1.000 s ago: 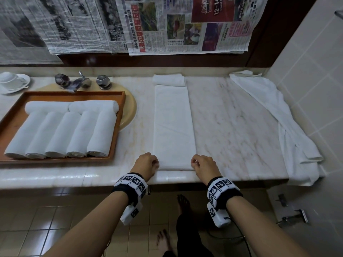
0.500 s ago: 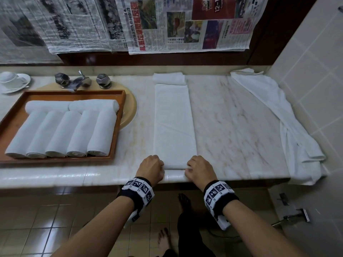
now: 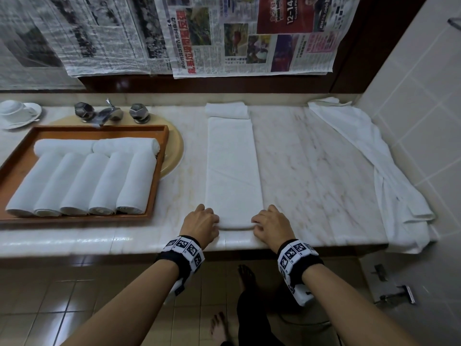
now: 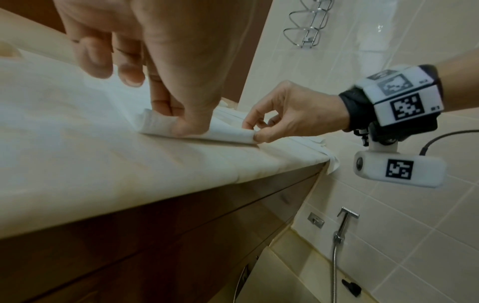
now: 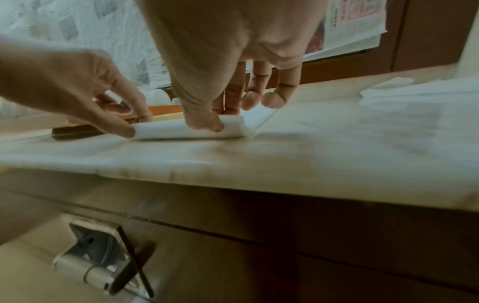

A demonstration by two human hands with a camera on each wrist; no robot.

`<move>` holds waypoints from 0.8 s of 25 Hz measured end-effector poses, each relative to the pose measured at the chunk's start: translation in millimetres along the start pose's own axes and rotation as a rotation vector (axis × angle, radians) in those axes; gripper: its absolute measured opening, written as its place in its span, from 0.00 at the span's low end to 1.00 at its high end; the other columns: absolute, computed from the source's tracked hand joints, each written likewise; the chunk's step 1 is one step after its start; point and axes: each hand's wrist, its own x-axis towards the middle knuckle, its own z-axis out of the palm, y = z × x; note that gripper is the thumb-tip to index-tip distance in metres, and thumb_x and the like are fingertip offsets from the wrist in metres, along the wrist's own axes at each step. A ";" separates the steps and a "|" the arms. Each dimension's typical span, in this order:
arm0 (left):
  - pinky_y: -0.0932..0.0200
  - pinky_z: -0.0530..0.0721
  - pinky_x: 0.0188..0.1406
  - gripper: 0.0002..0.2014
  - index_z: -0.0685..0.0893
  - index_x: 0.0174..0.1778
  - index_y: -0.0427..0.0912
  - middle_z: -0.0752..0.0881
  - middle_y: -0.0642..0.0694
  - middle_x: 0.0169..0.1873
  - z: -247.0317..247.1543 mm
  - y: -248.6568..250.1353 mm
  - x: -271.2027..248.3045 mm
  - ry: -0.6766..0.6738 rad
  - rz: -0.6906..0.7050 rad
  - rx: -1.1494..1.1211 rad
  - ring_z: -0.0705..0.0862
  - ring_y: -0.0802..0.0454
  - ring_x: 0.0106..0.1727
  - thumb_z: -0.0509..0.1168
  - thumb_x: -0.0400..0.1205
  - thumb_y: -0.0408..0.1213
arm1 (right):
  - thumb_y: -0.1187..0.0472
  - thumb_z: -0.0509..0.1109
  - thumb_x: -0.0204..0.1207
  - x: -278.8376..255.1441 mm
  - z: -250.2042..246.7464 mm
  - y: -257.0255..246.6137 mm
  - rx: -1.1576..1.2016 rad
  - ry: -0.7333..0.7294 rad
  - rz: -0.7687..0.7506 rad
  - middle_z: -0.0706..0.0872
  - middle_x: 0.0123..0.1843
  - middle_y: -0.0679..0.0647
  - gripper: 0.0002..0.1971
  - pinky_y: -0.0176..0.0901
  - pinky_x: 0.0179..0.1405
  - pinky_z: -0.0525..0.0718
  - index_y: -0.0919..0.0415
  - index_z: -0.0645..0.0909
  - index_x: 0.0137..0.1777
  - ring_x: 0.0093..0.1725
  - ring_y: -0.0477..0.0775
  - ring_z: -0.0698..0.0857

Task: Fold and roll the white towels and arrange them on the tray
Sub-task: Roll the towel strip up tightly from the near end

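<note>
A long folded white towel lies lengthwise on the marble counter, its near end curled into a small roll. My left hand pinches the roll's left end between thumb and fingers. My right hand pinches its right end. A wooden tray at the left holds several rolled white towels. A small folded towel sits at the strip's far end.
A loose white cloth drapes along the right wall and over the counter edge. Tap handles and a cup on a saucer stand behind the tray. Newspaper covers the back wall. Bare feet stand on floor tiles below.
Both hands slid inward to the towel's near corners, then turned the near edge over into a first small roll and pushed it slightly away from the counter edge.
</note>
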 end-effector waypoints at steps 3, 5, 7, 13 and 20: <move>0.56 0.75 0.48 0.14 0.84 0.62 0.48 0.84 0.51 0.57 2.8 -8.4 -2.3 0.014 0.023 -0.048 0.75 0.48 0.60 0.58 0.85 0.43 | 0.58 0.66 0.78 0.7 -5.1 6.5 0.090 -0.049 0.071 0.89 0.51 0.47 0.12 0.50 0.50 0.81 0.52 0.89 0.57 0.56 0.52 0.77; 0.54 0.75 0.54 0.15 0.81 0.66 0.48 0.83 0.50 0.60 4.6 -13.0 -2.7 0.002 0.015 -0.080 0.75 0.47 0.62 0.56 0.87 0.43 | 0.58 0.65 0.81 1.5 -10.5 8.4 0.124 -0.089 0.096 0.88 0.54 0.47 0.13 0.49 0.55 0.81 0.52 0.87 0.60 0.58 0.51 0.76; 0.52 0.72 0.57 0.14 0.79 0.66 0.48 0.83 0.50 0.61 3.7 -13.5 -0.8 -0.003 -0.025 -0.124 0.75 0.46 0.62 0.56 0.87 0.42 | 0.58 0.64 0.82 3.4 -16.4 8.0 0.148 -0.117 0.136 0.85 0.55 0.50 0.12 0.50 0.57 0.81 0.52 0.85 0.61 0.59 0.51 0.78; 0.52 0.72 0.56 0.06 0.81 0.55 0.49 0.87 0.51 0.51 -2.1 -8.9 6.1 0.030 -0.155 -0.234 0.78 0.47 0.55 0.60 0.85 0.40 | 0.60 0.64 0.82 11.8 -23.7 3.2 0.131 -0.131 0.199 0.81 0.42 0.44 0.05 0.51 0.50 0.82 0.51 0.80 0.51 0.55 0.51 0.77; 0.55 0.78 0.50 0.06 0.85 0.52 0.44 0.81 0.47 0.51 0.2 -2.0 17.0 0.076 -0.168 -0.251 0.81 0.46 0.51 0.65 0.83 0.34 | 0.67 0.67 0.79 19.2 -11.2 -3.2 -0.006 -0.045 0.149 0.83 0.51 0.51 0.07 0.48 0.47 0.80 0.57 0.84 0.50 0.57 0.54 0.77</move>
